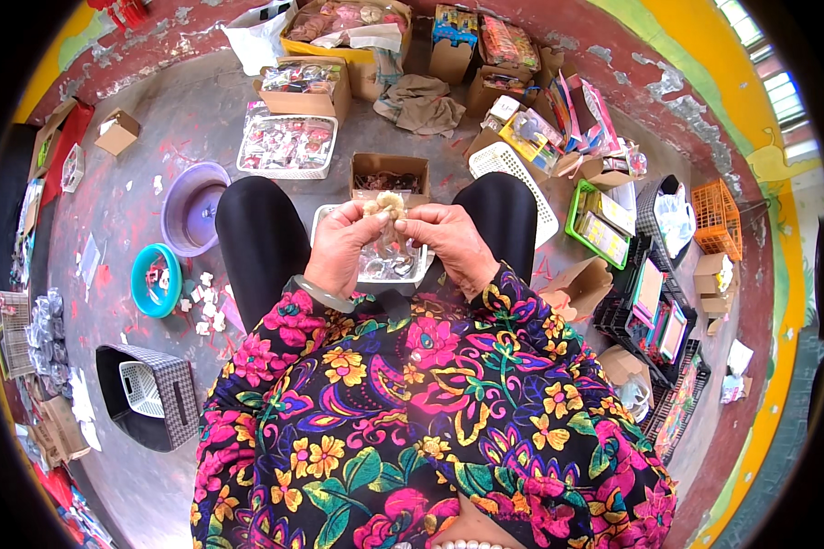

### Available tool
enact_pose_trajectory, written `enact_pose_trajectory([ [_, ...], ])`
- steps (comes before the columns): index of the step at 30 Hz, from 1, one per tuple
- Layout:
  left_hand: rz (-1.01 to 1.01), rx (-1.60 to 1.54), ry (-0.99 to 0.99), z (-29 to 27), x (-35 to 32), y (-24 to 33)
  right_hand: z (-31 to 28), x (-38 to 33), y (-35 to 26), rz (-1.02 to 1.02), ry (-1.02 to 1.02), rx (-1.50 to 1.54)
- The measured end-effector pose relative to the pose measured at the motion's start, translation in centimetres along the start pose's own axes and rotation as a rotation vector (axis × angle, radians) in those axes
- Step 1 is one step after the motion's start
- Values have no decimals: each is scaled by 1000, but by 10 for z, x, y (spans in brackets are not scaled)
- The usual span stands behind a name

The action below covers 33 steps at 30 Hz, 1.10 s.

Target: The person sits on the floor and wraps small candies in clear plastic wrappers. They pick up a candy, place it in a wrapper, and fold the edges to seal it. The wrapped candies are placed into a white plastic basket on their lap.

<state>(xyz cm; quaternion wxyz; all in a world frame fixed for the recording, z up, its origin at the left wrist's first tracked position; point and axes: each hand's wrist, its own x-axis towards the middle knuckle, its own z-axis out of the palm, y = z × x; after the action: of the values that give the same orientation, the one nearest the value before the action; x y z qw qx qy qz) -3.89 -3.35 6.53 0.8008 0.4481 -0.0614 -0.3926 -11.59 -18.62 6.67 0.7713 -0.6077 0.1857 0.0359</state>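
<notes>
Between my two hands, over my lap, is a small beige ruffled piece, soft like gathered fabric [391, 203]. My left hand [339, 252] pinches its left side, with a pale bangle on the wrist. My right hand [453, 242] pinches it from the right, thumb and fingertips pressed together. Below the hands, between my knees, a white plastic basket [319, 220] holds small shiny packed items [386, 265]; the hands hide part of it. Just beyond stands an open cardboard box [390, 161] with brownish pieces inside.
Ahead, a white basket [284, 172] is full of small packets, near filled cartons [331, 94]. A purple basin [178, 215] and teal basin [143, 291] stand left, beside white scraps. On the right are a green tray [580, 240], black crates [613, 316] and an orange crate [716, 220].
</notes>
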Motion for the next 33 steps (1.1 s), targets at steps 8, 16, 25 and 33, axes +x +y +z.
enact_pose_trajectory([
  [8,14,166,-37,-8,4,-7,-1,4,-8,-138,46,19],
  [16,-12,151,-82,-7,5,-10,-3,5,-6,-114,-21,94],
  [25,-45,126,-65,-12,8,-6,-13,8,-5,-71,42,226],
  [33,-59,110,-16,-9,4,-1,-9,9,-4,-84,21,216],
])
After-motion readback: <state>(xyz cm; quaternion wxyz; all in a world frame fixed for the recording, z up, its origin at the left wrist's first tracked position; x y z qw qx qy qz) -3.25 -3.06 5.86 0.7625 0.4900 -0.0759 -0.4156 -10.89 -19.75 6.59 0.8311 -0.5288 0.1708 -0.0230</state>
